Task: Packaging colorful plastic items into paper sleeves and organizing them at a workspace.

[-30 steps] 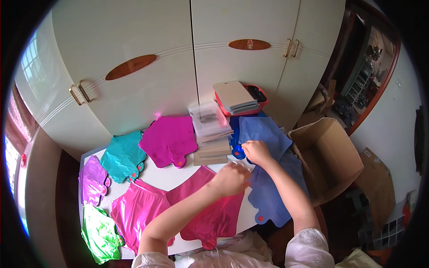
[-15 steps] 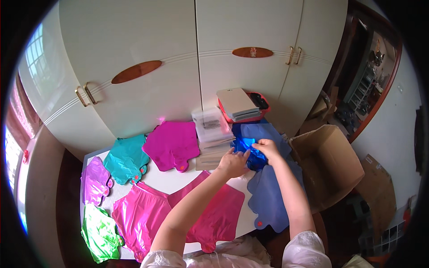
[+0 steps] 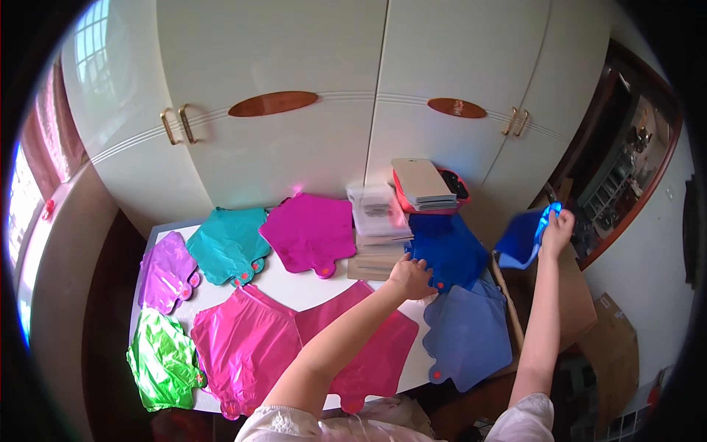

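Observation:
My right hand (image 3: pixel 557 232) is raised at the right, closed on the edge of a blue foil balloon (image 3: pixel 521 237), flat and folded, which hangs beside it over the cardboard box (image 3: pixel 571 298). My left hand (image 3: pixel 412 278) reaches across the table with its fingers apart, at the left edge of a pile of flat dark blue foil balloons (image 3: pixel 451 252). In front of that pile lies a pale blue foil balloon pile (image 3: pixel 471 339). Beyond my left hand are stacked beige cards (image 3: pixel 372 258).
Flat foil piles in magenta (image 3: pixel 309 232), teal (image 3: pixel 228 243), purple (image 3: pixel 168 272), green (image 3: pixel 163 361) and pink (image 3: pixel 247 346) cover the white table. At the back stand a clear plastic box (image 3: pixel 377 210) and a red basket (image 3: pixel 465 193) topped with cards. A white cabinet (image 3: pixel 294 155) rises behind.
My right hand has left the dark blue pile and moved right with a blue foil balloon, now over the cardboard box. My left hand has let go of it. The view has shifted right.

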The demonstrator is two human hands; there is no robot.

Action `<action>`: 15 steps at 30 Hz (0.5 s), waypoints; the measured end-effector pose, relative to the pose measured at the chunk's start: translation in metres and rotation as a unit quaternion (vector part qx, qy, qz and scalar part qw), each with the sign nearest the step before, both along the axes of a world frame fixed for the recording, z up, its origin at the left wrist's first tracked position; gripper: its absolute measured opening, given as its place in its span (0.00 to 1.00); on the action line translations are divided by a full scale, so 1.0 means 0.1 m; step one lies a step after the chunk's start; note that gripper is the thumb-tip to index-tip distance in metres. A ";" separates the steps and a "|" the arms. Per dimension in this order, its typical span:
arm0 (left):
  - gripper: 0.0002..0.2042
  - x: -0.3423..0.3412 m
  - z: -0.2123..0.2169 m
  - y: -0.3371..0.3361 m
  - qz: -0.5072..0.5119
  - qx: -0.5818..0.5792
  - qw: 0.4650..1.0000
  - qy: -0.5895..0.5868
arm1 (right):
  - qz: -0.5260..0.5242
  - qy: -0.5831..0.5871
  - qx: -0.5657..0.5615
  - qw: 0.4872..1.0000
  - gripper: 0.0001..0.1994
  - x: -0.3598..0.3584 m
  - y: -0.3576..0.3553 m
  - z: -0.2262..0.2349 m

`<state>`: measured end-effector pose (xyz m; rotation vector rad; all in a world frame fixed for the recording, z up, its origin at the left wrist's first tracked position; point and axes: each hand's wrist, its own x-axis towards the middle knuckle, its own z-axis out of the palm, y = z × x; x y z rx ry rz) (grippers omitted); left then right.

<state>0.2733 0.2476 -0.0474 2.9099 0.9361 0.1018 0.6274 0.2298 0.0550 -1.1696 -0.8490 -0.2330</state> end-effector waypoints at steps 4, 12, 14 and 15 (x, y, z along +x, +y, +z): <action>0.28 -0.27 0.05 -0.01 0.025 -0.004 0.998 -0.061 | -0.051 -0.314 -0.094 0.943 0.04 -1.62 0.14 0.70; 0.19 -1.96 0.22 -0.07 0.150 0.100 0.963 -0.202 | 0.305 -0.588 -0.009 0.749 0.03 -3.77 0.78 0.02; 0.16 -2.51 0.15 -0.05 0.200 0.114 0.948 -0.218 | 0.356 -0.606 -0.053 0.709 0.04 -4.13 0.85 -0.39; 0.16 -2.74 0.20 -0.10 0.235 0.065 0.946 -0.213 | 0.378 -0.618 -0.073 0.685 0.05 -4.29 0.85 -0.58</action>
